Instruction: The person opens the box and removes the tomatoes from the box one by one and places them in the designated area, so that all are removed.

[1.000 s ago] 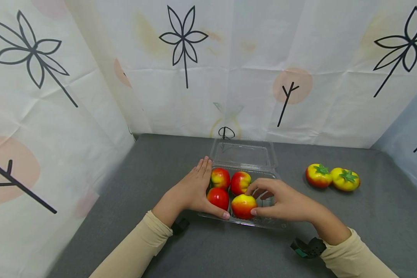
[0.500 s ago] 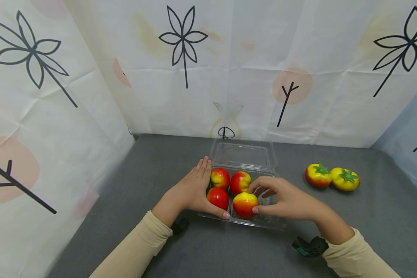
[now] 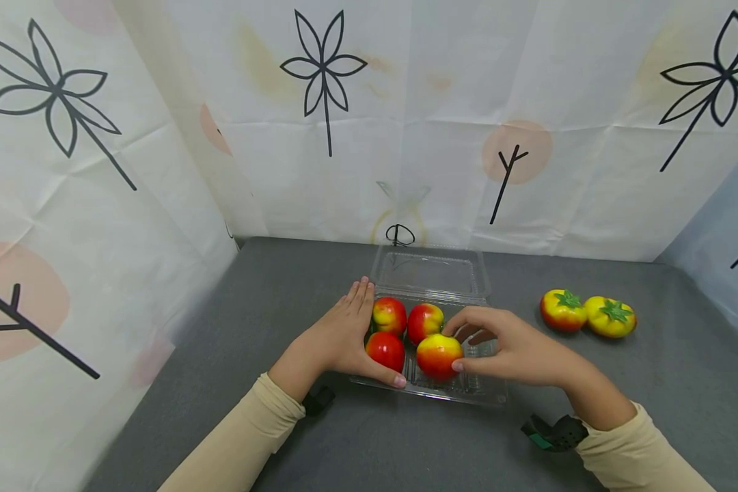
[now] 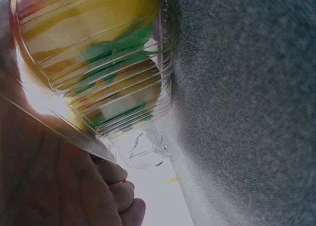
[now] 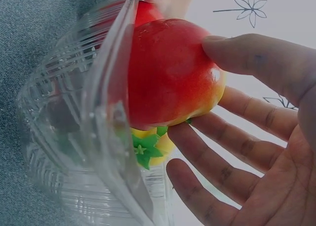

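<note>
A clear plastic clamshell box (image 3: 482, 395) lies open with its lid (image 3: 433, 273) folded back. My right hand (image 3: 512, 345) pinches a glossy red-and-yellow persimmon (image 3: 439, 357) between thumb and fingers, over the front middle of the box. In the right wrist view this persimmon (image 5: 173, 72) stands partly above the rim, its underside hidden by the wall. Along the box's left side lies my left hand (image 3: 344, 336), fingers straight and thumb across the front edge. Beside it sit a red persimmon (image 3: 386, 351) and two red-yellow ones farther back. The left wrist view shows green leaves (image 4: 118, 53) through the ribbed plastic.
Two yellow-red persimmons with green leaf tops, one nearer (image 3: 564, 311) and one farther right (image 3: 611, 318), lie on the grey tabletop (image 3: 590, 383). A patterned white cloth (image 3: 430, 89) stands behind the table and along its left side.
My right hand has moved a little right and away from me, carrying the persimmon up and right from beside the front left one. The left hand has stayed in place.
</note>
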Tool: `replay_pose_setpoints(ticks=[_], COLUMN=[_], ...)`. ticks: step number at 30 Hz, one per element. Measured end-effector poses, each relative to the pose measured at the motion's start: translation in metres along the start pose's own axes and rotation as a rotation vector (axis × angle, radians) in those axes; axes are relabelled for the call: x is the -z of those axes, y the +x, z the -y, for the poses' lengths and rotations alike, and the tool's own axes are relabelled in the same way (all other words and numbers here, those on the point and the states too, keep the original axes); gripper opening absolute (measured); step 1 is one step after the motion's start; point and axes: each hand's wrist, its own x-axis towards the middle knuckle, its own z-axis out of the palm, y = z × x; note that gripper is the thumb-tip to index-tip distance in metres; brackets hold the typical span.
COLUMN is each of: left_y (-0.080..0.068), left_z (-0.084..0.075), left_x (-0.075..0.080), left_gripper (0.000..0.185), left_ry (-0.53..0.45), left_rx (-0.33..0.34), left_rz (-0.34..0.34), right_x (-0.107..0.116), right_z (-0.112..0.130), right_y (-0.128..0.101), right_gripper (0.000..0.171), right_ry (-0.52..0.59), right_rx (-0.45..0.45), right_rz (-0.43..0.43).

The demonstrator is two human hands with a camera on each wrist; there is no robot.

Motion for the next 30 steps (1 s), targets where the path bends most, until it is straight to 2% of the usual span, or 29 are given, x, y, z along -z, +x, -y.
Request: replay_pose_setpoints(ticks=[30], left_y=[0.001], left_z=[0.001], left_x=[-0.001], left_gripper=[0.153], left_ry=[0.011], left_rx=[-0.007], left_rz=[-0.014], right_x=[0.015], right_z=[0.006], right_y=[-0.008], right_gripper=[0.032], right_ry=[-0.002], right_rx=[0.000], right_rz=[-0.070])
